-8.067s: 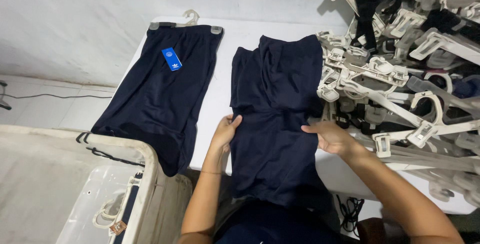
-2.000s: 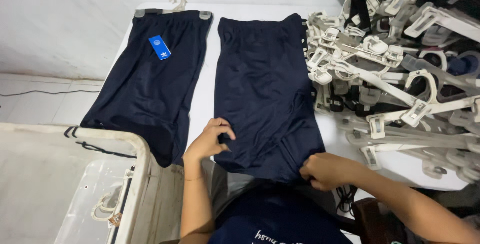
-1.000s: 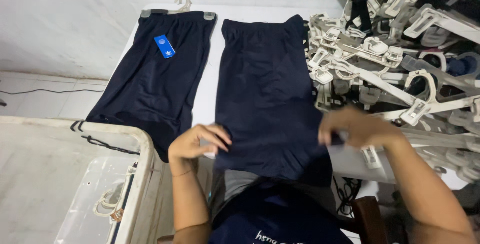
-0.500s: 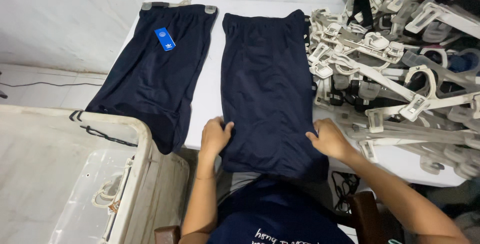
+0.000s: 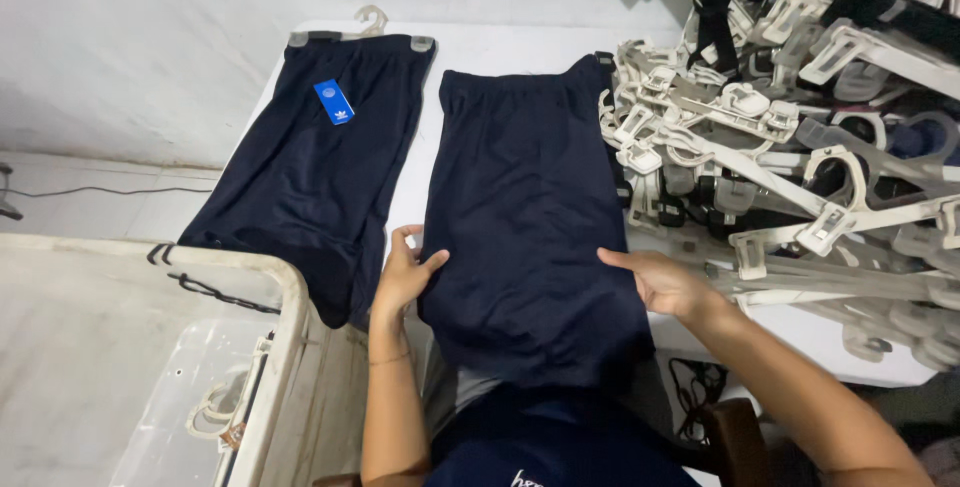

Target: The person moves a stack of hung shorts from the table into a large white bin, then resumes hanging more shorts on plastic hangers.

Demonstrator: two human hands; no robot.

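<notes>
Hands (image 5: 405,277) flat on smooth, folded navy shorts (image 5: 530,217)

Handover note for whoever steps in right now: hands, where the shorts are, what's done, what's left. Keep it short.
Left hand: open, flat at the left edge of the folded navy shorts, touching the cloth.
Right hand: open, palm against the right edge of the same shorts, nothing gripped.
Those shorts lie flat on the white table, waistband away from the person, hem hanging over the near edge.
Done: a second pair of navy shorts with a blue tag is already clipped on a hanger, to the left.
Left: the folded pair has no hanger yet; the pile of white hangers sits on the right.
</notes>
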